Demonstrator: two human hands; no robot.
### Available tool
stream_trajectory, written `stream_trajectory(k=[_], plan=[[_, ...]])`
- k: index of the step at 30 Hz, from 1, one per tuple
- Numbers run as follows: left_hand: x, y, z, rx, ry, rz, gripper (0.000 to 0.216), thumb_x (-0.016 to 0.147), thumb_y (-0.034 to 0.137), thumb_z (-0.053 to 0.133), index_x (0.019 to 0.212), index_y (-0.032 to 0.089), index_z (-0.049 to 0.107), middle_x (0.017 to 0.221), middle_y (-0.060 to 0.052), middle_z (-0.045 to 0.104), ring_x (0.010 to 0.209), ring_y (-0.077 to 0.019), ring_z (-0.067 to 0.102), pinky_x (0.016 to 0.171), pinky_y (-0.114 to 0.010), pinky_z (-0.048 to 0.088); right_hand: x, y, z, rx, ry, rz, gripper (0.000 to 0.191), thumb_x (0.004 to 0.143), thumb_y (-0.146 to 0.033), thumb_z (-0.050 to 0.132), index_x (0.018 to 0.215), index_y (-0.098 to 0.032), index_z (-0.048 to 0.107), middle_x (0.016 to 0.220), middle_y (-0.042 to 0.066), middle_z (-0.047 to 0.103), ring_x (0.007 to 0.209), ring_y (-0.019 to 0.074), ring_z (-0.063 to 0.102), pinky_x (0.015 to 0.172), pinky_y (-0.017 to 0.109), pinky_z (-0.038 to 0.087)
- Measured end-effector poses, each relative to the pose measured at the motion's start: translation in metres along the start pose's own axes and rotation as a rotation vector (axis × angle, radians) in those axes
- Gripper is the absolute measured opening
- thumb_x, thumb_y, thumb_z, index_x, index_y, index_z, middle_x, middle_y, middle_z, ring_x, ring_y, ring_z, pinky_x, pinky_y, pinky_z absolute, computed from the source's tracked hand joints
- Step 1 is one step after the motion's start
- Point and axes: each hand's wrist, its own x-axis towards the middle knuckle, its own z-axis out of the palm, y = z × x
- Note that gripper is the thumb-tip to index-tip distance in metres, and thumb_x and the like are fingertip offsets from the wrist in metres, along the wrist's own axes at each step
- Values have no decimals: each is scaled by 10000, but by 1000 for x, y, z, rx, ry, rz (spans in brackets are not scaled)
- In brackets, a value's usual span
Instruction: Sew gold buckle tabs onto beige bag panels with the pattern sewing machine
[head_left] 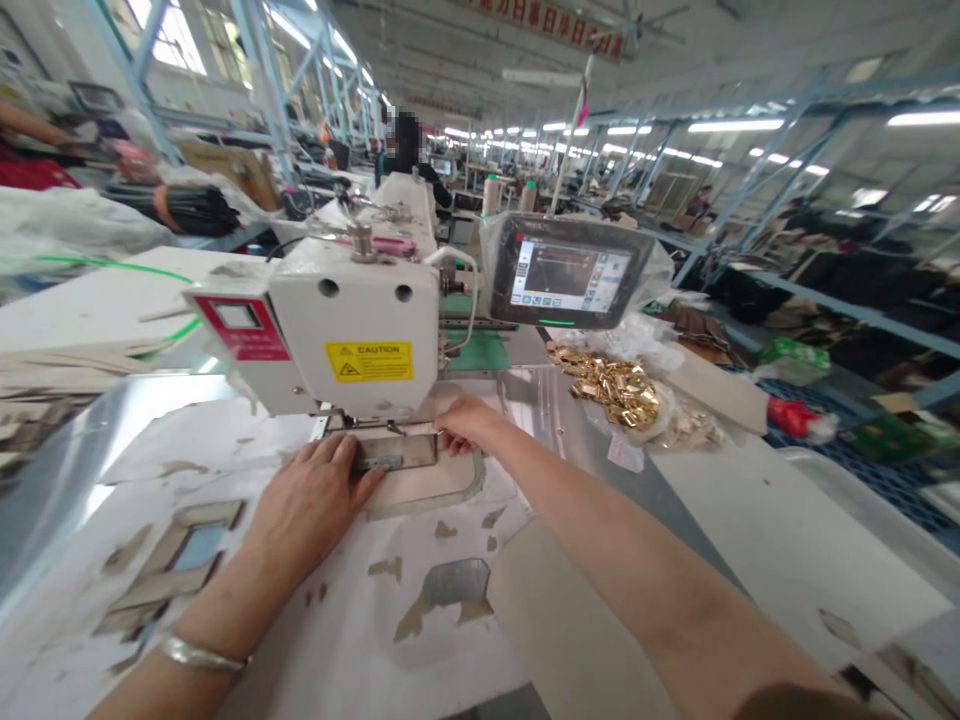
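Under the head of a white sewing machine (352,320) lies a grey metal plate (409,452), on top of a pale rounded-corner panel (431,482). My left hand (311,490) rests palm down at the plate's left end, fingers stretched out and thumb spread along its front edge. At the plate's right end is my right hand (469,422), its fingers curled together beside the needle area. Whatever those fingers hold, if anything, is hidden behind them. A small greyish strip (384,462) lies on the plate's near edge.
A lit control screen (570,275) stands right of the machine, with a bag of gold metal pieces (619,390) below it. Torn tan scraps (409,610) and a frame-shaped piece (176,545) lie on the white covering. Another person (409,150) sits farther back.
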Motion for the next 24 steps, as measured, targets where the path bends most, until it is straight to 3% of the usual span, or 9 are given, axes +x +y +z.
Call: stream_trajectory(k=[8, 14, 19, 24], plan=[[-3, 18, 11, -162, 0, 121, 526, 910, 408, 434, 1275, 41, 527, 1381, -202, 540, 1309, -304, 473, 1116, -446, 377, -18, 15, -31, 51, 27, 50, 219, 853, -91, 504, 639, -122, 532, 438, -14, 573, 323, 88, 513, 342, 168, 378], [-13, 47, -9, -284, -34, 188, 322, 929, 288, 399, 1112, 121, 604, 1158, -139, 654, 1090, -271, 598, 1004, -448, 474, -26, 29, -52, 96, 33, 60, 192, 872, -94, 504, 687, -138, 516, 440, -23, 575, 327, 85, 513, 372, 171, 405], [-16, 86, -22, -355, -91, 244, 220, 915, 218, 431, 975, 139, 627, 1012, -115, 649, 1007, -269, 589, 933, -454, 493, -29, 42, -68, 107, 73, 61, 173, 870, -109, 528, 699, -135, 525, 447, -19, 585, 337, 82, 521, 385, 161, 412], [-19, 135, -33, -476, -210, 301, 246, 929, 308, 442, 969, 155, 630, 982, -107, 642, 973, -256, 588, 896, -431, 496, -30, 48, -71, 113, 111, 42, 183, 864, -101, 529, 685, -137, 514, 462, -21, 589, 333, 75, 514, 366, 154, 386]])
